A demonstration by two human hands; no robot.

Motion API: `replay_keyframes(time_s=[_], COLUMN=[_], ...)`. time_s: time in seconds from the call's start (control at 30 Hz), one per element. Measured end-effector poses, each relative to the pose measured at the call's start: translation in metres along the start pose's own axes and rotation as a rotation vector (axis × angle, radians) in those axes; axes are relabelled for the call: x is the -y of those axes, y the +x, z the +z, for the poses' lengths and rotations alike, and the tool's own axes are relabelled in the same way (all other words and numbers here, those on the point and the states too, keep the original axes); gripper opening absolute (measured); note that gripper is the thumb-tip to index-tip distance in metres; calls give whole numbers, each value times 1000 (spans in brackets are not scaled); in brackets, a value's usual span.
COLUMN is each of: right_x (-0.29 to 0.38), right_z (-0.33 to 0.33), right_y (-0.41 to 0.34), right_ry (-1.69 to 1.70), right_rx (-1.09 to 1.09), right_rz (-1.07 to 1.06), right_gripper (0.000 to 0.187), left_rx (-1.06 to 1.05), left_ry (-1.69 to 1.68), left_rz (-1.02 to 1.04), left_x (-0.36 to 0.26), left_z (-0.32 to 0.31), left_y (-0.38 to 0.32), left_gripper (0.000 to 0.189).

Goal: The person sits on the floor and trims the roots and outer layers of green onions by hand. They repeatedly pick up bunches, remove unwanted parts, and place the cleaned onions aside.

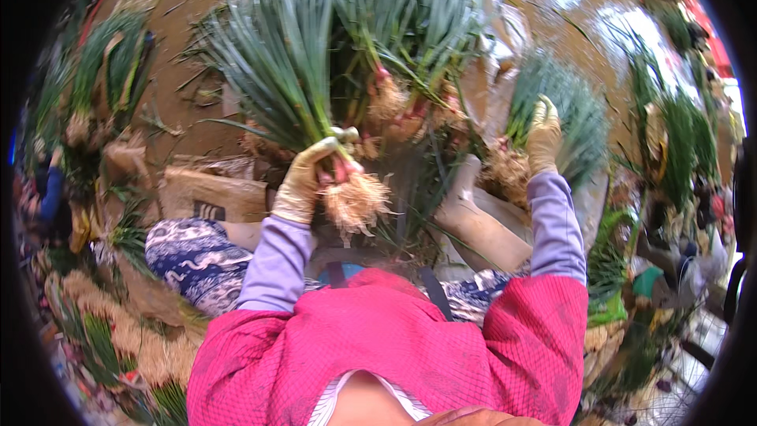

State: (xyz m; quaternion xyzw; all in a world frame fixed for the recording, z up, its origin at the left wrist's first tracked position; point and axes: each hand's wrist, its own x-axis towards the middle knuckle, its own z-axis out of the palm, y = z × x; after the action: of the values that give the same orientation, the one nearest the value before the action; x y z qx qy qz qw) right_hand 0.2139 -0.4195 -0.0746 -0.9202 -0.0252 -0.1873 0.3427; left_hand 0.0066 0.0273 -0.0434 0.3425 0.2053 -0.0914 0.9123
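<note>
My left hand (pixel 303 180), in a pale yellow glove, grips a bunch of green onions (pixel 295 83) just above its reddish bulbs. Their straw-coloured roots (pixel 356 201) hang toward me, and the long green leaves fan out away from me. On the right, my gloved right hand (pixel 543 137) rests at the leaves of another green onion bunch (pixel 562 100). Its fingers are extended, and whether they grip any stalks cannot be made out. A heap of green onions (pixel 408 29) with red bulbs and roots lies between the hands, beyond my lap.
A brown cardboard piece (pixel 213 192) lies left of my left forearm. My bare foot (pixel 464 189) is close to the heap. More onion bunches stand at far left (pixel 106 71) and far right (pixel 680 136). Wet brown ground (pixel 177 71) surrounds them. A blue sleeve (pixel 52 192) shows at the left rim.
</note>
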Motion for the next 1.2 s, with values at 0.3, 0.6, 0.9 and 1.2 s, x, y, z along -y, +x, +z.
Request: replay_keyframes(time_s=[0.3,0.6,0.9,1.2], right_x=[278,286,285,279], right_z=[122,57,114,69], right_y=[-37,-76,-83,-116], right_ry=[-366,37,853,-133], right_rx=[458,196,1337,1154], right_rz=[-349,-748,483,-201], right_gripper=[38,14,33,46], left_rx=[337,324,305,212], left_ry=[-429,-46,-40,-118], left_rz=[142,34,-4,35], left_x=[-5,-37,-33,-40], left_z=[20,39,19,25], left_y=[-15,-15,-17,-31], left_gripper=[23,61,44,45])
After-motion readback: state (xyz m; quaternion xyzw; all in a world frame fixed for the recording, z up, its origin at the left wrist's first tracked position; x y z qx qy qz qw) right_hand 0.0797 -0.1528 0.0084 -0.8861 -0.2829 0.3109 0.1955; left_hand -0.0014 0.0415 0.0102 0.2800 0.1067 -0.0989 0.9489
